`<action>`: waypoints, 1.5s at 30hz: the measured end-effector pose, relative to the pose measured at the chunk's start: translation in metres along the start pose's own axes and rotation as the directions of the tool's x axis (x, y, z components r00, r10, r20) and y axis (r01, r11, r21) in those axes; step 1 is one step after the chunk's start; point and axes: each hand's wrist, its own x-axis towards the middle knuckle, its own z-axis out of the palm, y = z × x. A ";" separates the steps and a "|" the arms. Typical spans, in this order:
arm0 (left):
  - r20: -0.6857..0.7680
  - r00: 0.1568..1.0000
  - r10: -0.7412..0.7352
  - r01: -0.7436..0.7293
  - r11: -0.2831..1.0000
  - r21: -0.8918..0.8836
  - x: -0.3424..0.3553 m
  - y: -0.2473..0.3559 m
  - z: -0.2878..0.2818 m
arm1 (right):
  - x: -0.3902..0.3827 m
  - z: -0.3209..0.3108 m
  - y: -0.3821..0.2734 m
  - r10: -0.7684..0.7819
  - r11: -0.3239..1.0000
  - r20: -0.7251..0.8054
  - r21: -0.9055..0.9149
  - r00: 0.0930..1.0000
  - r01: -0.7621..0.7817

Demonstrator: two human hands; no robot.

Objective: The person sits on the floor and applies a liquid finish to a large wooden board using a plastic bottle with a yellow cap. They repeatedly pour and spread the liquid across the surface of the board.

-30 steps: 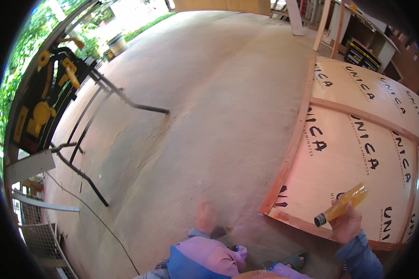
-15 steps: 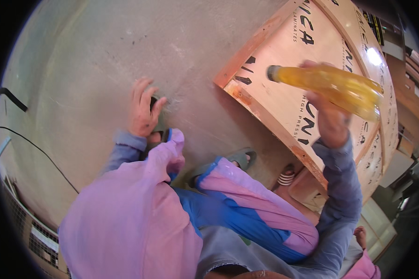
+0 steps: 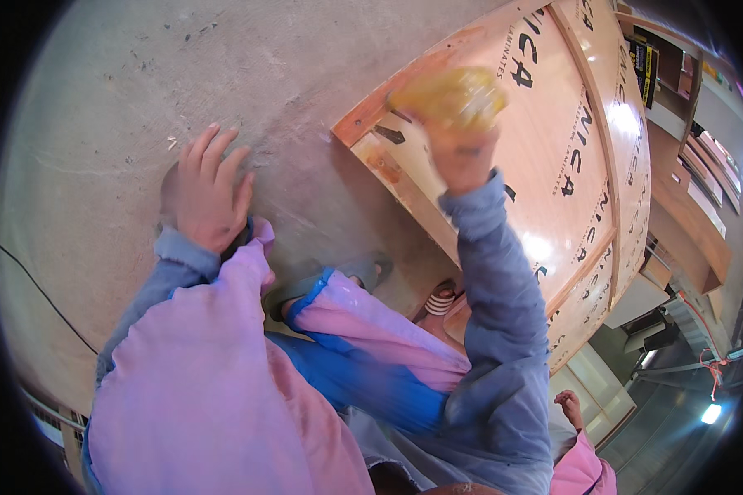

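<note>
A clear bottle of yellow liquid (image 3: 454, 97), smeared by motion, is gripped in my right hand (image 3: 464, 157). It hangs above the near left corner of a large laminate-faced wooden panel (image 3: 553, 148) with black lettering. The bottle's neck points left, though blur hides whether a cap is on it. My left hand (image 3: 213, 194) is held out over the grey floor with its fingers apart, holding nothing. Pink and blue cloth covers my knees below both hands.
Wooden battens (image 3: 590, 74) frame the panel. A foot in a striped sandal (image 3: 441, 299) stands beside its near edge. Another person's hand (image 3: 568, 406) and pink clothing show at lower right. A black cable (image 3: 45, 293) runs across the floor at left; stacked boards (image 3: 685, 202) lie at far right.
My right hand has swung the bottle leftward and up toward the panel's corner. My left hand has shifted left in view, still open. The whole view has turned somewhat.
</note>
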 end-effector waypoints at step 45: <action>-0.044 0.998 0.037 -0.039 0.998 -0.038 -0.003 -0.005 0.000 | -0.010 0.004 -0.007 0.190 0.977 0.058 -0.106 0.980 -0.184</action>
